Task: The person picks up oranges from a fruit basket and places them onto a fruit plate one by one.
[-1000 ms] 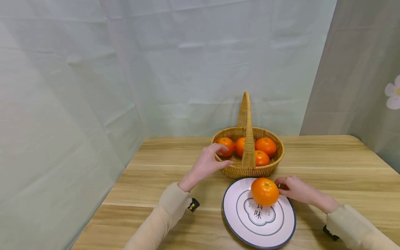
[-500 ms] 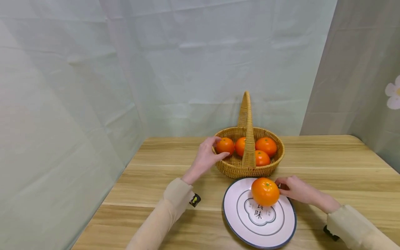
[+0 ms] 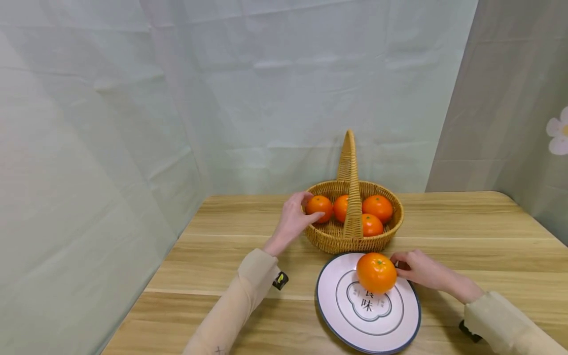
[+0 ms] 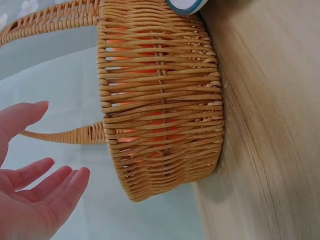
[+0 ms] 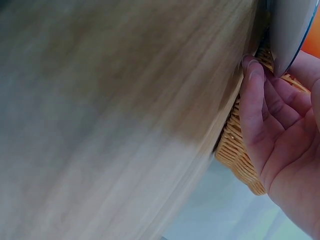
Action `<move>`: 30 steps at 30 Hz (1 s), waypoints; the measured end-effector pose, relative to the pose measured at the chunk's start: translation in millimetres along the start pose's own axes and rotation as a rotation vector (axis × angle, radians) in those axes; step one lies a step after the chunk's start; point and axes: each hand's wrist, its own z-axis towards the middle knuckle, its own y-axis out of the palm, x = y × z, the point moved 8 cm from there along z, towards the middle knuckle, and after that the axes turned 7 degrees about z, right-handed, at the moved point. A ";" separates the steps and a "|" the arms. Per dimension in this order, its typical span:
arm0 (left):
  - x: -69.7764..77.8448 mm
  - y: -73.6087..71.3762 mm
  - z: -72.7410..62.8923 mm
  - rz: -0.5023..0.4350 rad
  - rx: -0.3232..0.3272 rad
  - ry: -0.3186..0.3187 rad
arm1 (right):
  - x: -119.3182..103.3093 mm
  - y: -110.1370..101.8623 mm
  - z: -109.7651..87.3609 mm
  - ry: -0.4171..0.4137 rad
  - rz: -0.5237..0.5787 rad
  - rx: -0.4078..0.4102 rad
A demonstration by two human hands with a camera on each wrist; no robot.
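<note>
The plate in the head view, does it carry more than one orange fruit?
No, only one orange fruit lies on the plate.

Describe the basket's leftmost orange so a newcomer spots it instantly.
On the wooden table, a wicker basket stands behind the plate. Look inside at the left end: unlike its three visible neighbours, this orange sits right beside the left hand.

Looks like a makeshift booth in a room of unclear kind, hung with creased cloth (image 3: 310, 98) beyond the left and back edges of the table (image 3: 230, 227).
</note>
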 end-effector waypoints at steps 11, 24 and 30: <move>-11.2 15.1 9.6 -0.007 -0.064 -0.113 | -0.1 -0.1 0.1 0.012 -0.012 0.003; -16.9 26.8 20.1 0.006 -0.071 -0.154 | -1.9 -0.3 -0.4 -0.002 -0.003 0.015; -19.7 34.0 22.0 0.029 -0.082 -0.172 | -1.7 -0.2 -0.5 0.002 -0.001 0.014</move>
